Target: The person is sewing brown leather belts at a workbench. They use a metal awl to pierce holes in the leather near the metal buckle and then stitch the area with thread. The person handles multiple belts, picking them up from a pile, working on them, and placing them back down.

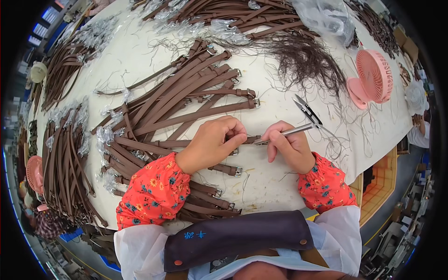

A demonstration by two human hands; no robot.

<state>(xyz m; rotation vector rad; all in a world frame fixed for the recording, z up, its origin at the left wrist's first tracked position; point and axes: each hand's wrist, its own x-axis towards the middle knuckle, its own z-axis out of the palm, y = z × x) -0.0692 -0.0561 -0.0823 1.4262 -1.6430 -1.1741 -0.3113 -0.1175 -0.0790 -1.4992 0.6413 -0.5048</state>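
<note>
My left hand (215, 141) is closed, fingertips pinched beside the end of a brown strap (170, 143); what lies between the fingertips is hidden. Facing it, my right hand (290, 147) grips a slim silver pen-like tool (298, 129), its tip at the strap's end. Just beyond this hand, black-handled thread snips (308, 112) lie on the white table (275, 191). Around my left hand fan out several brown straps (200, 116) with silver buckles, their other ends partly wrapped in clear plastic (105, 136).
A tangle of dark threads (308, 58) lies beyond my hands, with a pink fan (372, 77) to its right. More strap bundles lie at the left (67, 161) and at the far side (261, 21). Clear plastic bags (324, 16) sit at the back. A wooden crate (380, 186) stands beside the table.
</note>
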